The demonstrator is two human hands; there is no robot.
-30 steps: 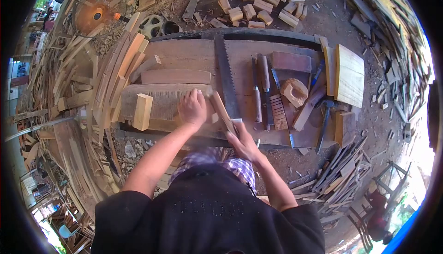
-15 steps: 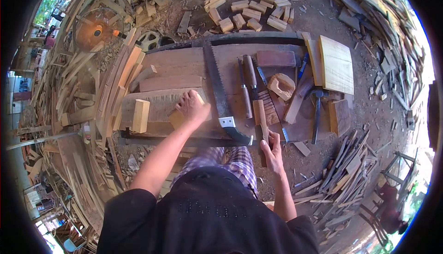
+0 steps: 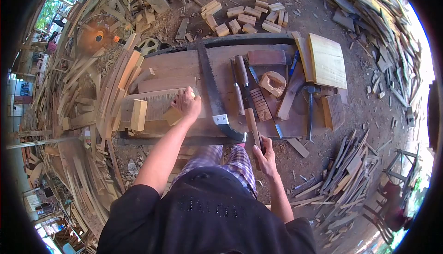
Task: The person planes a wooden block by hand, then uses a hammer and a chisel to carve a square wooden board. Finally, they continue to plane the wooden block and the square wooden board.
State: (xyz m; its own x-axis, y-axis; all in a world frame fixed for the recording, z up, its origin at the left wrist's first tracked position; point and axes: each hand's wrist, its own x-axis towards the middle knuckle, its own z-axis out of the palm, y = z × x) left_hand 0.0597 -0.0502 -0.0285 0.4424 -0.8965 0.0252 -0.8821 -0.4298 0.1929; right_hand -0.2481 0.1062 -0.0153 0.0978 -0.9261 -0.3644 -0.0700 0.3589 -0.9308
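My left hand (image 3: pixel 187 104) is closed over a pale wooden block (image 3: pixel 171 115) on the workbench, covering much of it. Low at the bench's front edge, my right hand (image 3: pixel 266 157) grips what looks like a chisel (image 3: pixel 251 123) by its dark lower part, with the wooden handle pointing away from me. Between my hands lies a handsaw (image 3: pixel 211 81) with a black and silver handle. Another upright wooden block (image 3: pixel 138 115) stands left of my left hand. Just beyond the right hand are wooden-handled tools (image 3: pixel 238 99) and a ridged wooden piece (image 3: pixel 261 104).
On the bench's right side lie a reddish-brown block (image 3: pixel 266 57), a hollowed wood piece (image 3: pixel 272 84), a hammer (image 3: pixel 310 111) and a pale board (image 3: pixel 327 62). Several cut blocks (image 3: pixel 247 19) lie on the ground beyond. Scrap strips (image 3: pixel 344 175) are piled at right.
My right hand has moved slightly left and down toward me with the chisel. My left hand stays on the block, its grip slightly shifted. The whole view has shifted a little.
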